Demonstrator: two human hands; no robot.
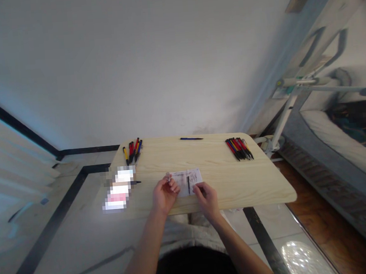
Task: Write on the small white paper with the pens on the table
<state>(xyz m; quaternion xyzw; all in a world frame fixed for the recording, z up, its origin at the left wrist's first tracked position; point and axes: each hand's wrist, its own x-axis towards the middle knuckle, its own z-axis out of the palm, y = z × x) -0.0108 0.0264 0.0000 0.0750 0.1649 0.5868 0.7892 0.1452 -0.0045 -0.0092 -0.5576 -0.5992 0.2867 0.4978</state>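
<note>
Two hands (164, 195) (208, 197), printed paper (182, 184) between, pens (238, 148) either side

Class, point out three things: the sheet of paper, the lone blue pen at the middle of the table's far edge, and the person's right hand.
Sheet of paper (182, 184): head view, on its printed surface.
Lone blue pen (191, 138): head view, mid-barrel.
Right hand (208, 197): head view, back of the hand.
</note>
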